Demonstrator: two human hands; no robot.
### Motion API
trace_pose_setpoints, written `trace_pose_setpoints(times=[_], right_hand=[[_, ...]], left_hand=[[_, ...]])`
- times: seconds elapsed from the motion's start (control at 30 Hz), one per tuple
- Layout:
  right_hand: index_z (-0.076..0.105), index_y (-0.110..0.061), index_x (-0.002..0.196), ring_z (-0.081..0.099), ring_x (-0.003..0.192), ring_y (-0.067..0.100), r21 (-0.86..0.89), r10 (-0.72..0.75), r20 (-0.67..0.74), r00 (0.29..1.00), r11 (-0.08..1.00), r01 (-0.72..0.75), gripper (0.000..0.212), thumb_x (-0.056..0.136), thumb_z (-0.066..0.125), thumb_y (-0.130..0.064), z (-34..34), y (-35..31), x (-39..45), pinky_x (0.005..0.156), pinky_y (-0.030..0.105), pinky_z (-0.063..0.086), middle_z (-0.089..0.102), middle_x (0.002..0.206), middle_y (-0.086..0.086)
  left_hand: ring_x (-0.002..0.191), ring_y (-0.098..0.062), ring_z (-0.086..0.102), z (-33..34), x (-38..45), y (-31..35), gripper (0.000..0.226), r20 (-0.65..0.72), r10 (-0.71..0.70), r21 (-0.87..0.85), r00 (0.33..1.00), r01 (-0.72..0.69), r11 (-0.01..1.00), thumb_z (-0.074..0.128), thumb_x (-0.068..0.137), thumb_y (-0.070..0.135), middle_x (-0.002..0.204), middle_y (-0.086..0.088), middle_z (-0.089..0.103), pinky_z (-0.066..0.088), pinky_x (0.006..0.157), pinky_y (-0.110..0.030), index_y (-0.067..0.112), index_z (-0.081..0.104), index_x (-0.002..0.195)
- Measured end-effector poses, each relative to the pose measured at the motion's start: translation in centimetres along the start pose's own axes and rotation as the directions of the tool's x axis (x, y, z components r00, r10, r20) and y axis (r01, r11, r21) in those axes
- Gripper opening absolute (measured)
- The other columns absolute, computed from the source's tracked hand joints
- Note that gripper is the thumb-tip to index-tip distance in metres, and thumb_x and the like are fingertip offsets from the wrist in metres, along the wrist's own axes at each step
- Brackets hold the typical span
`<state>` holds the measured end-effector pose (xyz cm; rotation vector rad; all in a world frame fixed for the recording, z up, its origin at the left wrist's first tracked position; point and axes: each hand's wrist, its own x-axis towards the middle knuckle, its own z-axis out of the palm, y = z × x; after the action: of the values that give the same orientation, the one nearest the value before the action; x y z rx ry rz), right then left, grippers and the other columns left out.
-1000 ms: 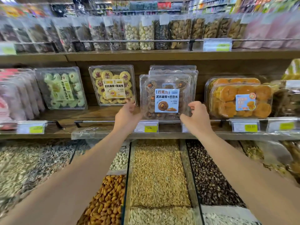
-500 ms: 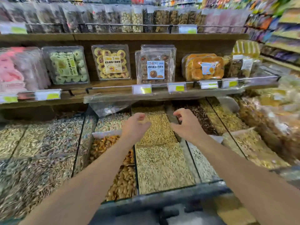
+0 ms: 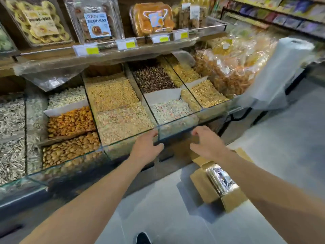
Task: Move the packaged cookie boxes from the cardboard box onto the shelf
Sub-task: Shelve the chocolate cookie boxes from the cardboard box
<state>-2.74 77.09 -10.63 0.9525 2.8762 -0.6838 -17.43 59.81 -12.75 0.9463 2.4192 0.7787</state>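
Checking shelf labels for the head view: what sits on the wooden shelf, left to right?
Yellow cookie box → chocolate cookie box with the blue-and-white label → box of orange pastries → narrow clear packs with white tags. A green item at the far left edge is cut off, so it is left out.

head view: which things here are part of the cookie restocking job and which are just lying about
Part of the job:
- cardboard box on the floor, with a shiny packaged item showing inside
- chocolate cookie box on the shelf
- left hand and right hand, both holding nothing

Just lying about:
- bulk nut and seed bins
- orange pastry box
- yellow cookie box
- white plastic bags
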Motion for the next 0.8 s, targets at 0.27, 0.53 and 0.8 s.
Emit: trace_pose_setpoints(times=[0.27,0.53,0.8], right_hand=[[0.056,-0.021,0.11,0.055,0.101,0.02,0.046,0.185,-0.021,0.983,0.982,-0.184,0.03,0.083,0.068,-0.027,-2.5,19.9,-15.2,0.079,0.028,0.04,0.051,0.109,-0.006],[0.061,-0.013,0.121,0.057,0.111,0.026,0.085,0.34,-0.05,0.939,0.938,-0.335,0.041,0.084,0.069,-0.03,-6.6,33.7,-22.2,0.093,0.034,0.046,0.059,0.122,0.008],[0.049,-0.015,0.134,0.054,0.11,0.021,0.112,0.388,0.053,0.92,0.913,-0.392,0.052,0.087,0.069,-0.027,-6.4,42.8,-20.2,0.081,0.026,0.04,0.054,0.129,0.004]], left_hand=[[0.123,-0.021,0.057,16.0,-6.3,13.3,0.056,0.05,0.049,0.028,0.998,-0.051,0.998,0.067,0.089,0.036,0.142,-0.001,0.057,0.043,0.101,-0.031,0.021,0.051,0.141],[0.117,-0.019,0.058,26.2,-9.1,22.5,0.051,0.089,0.047,0.029,0.995,-0.049,0.998,0.066,0.091,0.034,0.136,-0.003,0.06,0.046,0.093,-0.029,0.018,0.053,0.138],[0.097,-0.011,0.055,35.2,-6.0,26.1,0.044,0.15,-0.042,-0.024,0.988,0.046,0.999,0.066,0.091,0.032,0.127,0.0,0.064,0.047,0.087,-0.027,0.017,0.058,0.132]])
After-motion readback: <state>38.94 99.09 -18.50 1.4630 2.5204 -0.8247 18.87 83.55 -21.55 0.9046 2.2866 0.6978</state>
